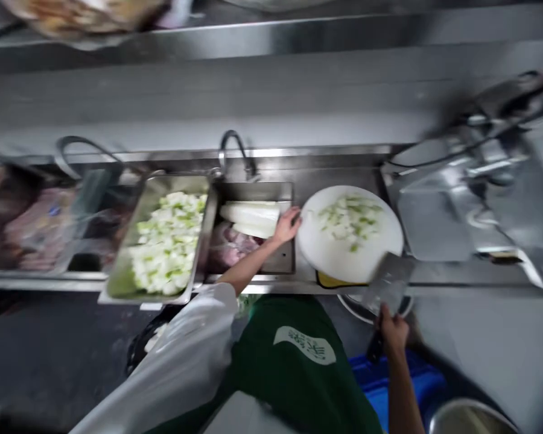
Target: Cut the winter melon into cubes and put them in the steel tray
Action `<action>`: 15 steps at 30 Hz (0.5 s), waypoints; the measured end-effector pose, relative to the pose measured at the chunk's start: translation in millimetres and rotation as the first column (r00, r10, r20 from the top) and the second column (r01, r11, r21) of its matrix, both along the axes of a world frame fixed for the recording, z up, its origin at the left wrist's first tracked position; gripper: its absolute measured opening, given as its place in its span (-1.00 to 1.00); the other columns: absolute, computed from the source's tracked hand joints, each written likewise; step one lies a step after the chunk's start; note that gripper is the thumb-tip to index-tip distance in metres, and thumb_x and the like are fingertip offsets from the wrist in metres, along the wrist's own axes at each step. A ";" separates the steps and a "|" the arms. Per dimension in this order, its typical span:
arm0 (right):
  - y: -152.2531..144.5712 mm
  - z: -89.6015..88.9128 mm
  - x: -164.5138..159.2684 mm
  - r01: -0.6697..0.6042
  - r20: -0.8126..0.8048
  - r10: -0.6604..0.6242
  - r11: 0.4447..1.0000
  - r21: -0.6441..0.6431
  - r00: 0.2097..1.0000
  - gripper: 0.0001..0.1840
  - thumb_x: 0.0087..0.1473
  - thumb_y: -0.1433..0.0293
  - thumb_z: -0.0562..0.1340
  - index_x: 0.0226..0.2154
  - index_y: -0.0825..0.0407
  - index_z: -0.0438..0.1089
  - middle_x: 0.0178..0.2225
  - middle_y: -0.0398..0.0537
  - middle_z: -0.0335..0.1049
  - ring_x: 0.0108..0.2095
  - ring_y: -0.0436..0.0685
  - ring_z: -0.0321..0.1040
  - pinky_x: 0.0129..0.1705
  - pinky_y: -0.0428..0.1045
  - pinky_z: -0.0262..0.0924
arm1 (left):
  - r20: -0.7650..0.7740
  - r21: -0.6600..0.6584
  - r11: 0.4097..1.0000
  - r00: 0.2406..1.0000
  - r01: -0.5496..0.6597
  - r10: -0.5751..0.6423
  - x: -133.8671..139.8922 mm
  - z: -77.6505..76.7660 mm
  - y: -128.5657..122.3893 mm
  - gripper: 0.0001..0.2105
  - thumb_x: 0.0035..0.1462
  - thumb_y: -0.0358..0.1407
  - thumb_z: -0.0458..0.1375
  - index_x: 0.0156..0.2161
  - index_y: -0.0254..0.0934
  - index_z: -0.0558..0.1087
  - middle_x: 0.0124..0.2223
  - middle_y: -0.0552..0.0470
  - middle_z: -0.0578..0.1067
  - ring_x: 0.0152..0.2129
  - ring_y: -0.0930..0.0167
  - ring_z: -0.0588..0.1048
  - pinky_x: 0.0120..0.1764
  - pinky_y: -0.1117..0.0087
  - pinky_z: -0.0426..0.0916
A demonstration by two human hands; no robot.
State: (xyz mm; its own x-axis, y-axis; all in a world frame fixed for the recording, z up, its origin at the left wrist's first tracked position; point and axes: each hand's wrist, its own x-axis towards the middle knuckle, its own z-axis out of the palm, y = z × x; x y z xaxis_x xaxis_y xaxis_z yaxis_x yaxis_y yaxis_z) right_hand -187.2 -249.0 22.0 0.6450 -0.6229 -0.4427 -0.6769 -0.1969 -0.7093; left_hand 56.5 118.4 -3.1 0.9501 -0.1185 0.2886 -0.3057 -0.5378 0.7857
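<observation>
My right hand [393, 332] grips the dark handle of a cleaver [388, 282], whose broad blade is blurred and overlaps the lower right edge of a round white cutting board [312, 241]. Chopped pale-green vegetable pieces [353, 220] lie scattered on the board. At the board's left edge is my left hand [288, 225], fingers bent and slightly apart, nothing visible between them; whether it touches the board I cannot tell. Just left of that hand, long white vegetable stalks [252, 217] lie across the sink [286, 191]. A deep metal pan [122, 265] further left holds a heap of chopped pieces.
Pinkish meat, seemingly in plastic [235, 246], sits in the sink below the stalks. A faucet [231, 140] curves behind it. Metal trays and utensils [434, 223] crowd the right side. A bowl [355, 307] and a blue container [411, 386] stand below the counter edge.
</observation>
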 end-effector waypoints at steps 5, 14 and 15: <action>-21.0 -14.8 14.3 0.054 -0.045 -0.048 0.986 0.160 0.998 -0.40 -0.27 -0.22 0.31 -0.53 -0.11 0.13 -0.78 -0.18 0.19 -0.76 0.12 0.17 -0.71 0.02 0.11 | -0.179 0.061 0.995 0.981 0.082 -0.069 48.7 -15.7 -47.7 -0.46 0.33 -0.05 0.07 0.30 -0.28 0.27 0.39 -0.22 0.20 0.36 0.25 0.17 0.35 0.14 0.14; -3.6 -34.0 58.0 -0.059 -0.043 0.059 0.998 -0.005 0.997 -0.48 -0.03 -0.16 0.20 -0.54 -0.05 0.26 -0.76 -0.06 0.27 -0.64 0.18 0.29 -0.57 0.03 0.15 | -0.101 0.121 0.989 0.992 0.082 -0.070 24.6 -31.3 -116.2 -0.25 0.21 0.11 0.17 0.37 -0.25 0.17 0.36 -0.24 0.21 0.34 0.17 0.16 0.35 0.08 0.12; 1.7 -35.6 68.8 -0.086 -0.042 0.085 0.995 -0.040 0.996 -0.49 0.00 -0.14 0.18 -0.53 -0.04 0.30 -0.73 -0.03 0.30 -0.58 0.21 0.35 -0.52 0.03 0.18 | -0.103 0.127 0.990 0.993 0.068 -0.055 17.3 -31.3 -123.2 -0.17 0.15 0.15 0.21 0.39 -0.24 0.13 0.40 -0.25 0.12 0.36 0.13 0.12 0.34 0.05 0.14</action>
State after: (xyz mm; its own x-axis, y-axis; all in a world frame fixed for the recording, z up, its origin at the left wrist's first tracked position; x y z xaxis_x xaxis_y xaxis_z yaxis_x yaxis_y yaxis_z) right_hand -118.4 -247.3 -13.5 0.6789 -0.5846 -0.4442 -0.6840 -0.2839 -0.6720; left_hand 73.8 -4.8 -34.4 0.9629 -0.2083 0.1717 -0.2658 -0.6196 0.7386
